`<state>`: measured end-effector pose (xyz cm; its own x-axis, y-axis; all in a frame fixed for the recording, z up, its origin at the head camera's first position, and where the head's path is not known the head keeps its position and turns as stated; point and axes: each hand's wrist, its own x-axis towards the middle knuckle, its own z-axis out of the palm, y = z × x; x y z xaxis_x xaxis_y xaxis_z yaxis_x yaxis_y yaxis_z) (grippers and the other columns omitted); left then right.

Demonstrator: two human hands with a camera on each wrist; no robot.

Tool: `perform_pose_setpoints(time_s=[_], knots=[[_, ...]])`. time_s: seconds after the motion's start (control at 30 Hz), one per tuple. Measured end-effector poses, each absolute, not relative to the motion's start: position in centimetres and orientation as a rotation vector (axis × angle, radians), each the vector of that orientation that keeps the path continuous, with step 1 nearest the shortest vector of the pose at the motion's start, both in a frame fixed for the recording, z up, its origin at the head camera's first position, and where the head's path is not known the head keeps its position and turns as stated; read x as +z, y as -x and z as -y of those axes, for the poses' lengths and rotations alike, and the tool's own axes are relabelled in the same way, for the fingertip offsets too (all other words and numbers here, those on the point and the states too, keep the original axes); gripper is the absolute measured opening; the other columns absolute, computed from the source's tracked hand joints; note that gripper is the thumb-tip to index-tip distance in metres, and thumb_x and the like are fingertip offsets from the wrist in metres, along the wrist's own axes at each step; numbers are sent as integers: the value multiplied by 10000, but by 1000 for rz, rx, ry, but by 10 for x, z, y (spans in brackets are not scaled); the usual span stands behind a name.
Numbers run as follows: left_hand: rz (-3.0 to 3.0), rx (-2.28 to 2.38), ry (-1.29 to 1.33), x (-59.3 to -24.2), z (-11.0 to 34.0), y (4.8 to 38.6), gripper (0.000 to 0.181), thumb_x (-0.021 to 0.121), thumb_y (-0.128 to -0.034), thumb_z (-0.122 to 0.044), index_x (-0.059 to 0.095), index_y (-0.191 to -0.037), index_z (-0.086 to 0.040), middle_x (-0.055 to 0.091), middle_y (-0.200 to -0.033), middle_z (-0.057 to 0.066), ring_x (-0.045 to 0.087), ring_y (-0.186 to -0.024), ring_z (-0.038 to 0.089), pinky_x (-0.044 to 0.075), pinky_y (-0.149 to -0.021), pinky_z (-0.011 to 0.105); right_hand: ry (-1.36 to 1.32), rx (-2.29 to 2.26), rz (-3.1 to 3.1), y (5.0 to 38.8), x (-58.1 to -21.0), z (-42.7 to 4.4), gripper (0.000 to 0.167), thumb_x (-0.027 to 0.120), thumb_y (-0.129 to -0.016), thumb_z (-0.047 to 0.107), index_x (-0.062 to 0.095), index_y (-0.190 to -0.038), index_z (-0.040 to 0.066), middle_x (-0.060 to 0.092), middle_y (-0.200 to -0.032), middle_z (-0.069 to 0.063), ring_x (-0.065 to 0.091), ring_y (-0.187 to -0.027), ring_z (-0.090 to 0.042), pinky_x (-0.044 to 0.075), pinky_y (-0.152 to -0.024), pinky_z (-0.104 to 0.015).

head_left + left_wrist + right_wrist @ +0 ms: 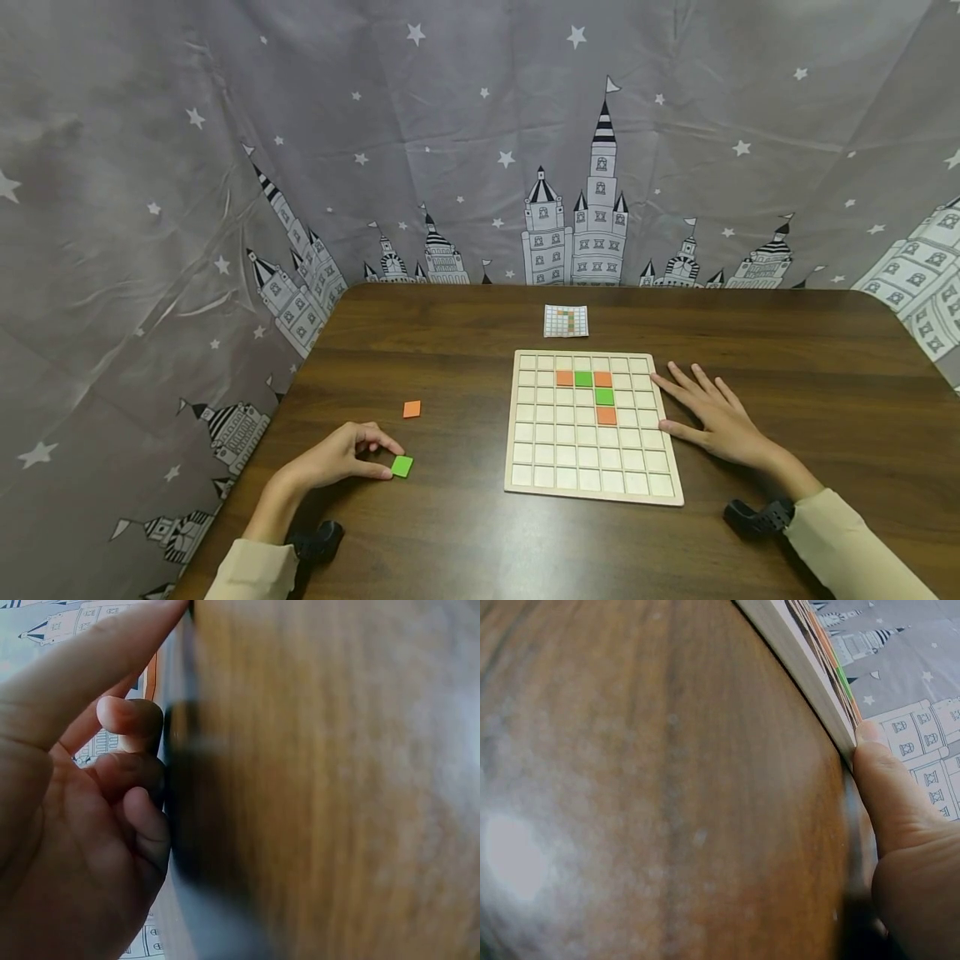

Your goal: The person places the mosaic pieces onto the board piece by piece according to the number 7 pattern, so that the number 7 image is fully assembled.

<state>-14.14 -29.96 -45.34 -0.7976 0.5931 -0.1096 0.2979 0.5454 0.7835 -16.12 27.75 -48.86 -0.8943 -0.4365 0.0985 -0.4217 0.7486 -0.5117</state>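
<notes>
My left hand (pixel 341 457) is at the left of the table, its thumb and index finger pinching a green square tile (pixel 402 467) at the edges. In the left wrist view the other fingers (pixel 142 817) are curled in, and the tile is out of sight. A loose orange square tile (pixel 412 409) lies just beyond that hand. My right hand (pixel 723 425) rests with spread fingers beside the wooden grid board (pixel 555 454), thumb and index fingertip touching its right edge. Orange tiles (pixel 606 416) and green tiles (pixel 604 397) sit in several cells of the board's upper part.
Behind the board lies a small printed card (pixel 566 321) with a coloured grid pattern. All of this is on a dark brown wooden table (pixel 450 533). A grey curtain (pixel 450 100) with castles and stars hangs along the table's far and left sides.
</notes>
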Motion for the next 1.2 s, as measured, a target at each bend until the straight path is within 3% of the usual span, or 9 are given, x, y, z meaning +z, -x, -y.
perform_pose_setpoints(time_s=[0.23, 1.2], knots=[[-2422, 1111, -676, -456, 300, 141, 244, 782, -874, -180, 747, -1104, -106, 485, -845, 7, 416, -806, 121, 325, -659, 261, 716, -833, -2916, 161, -489, -277, 723, 644, -968, 395, 302, -1582, 228, 200, -1611, -232, 83, -1454, -511, 16, -1113, -660], [-2447, 1212, -698, -439, 283, 145, 221, 745, -900, -116, 705, -1104, -39, 506, -896, 51, 428, -846, 151, 352, -679, 248, 724, -856, -2902, 162, -489, -278, 722, 642, -970, 393, 297, -1584, 233, 190, -1618, -220, 71, -1461, -498, 4, -1110, -665]])
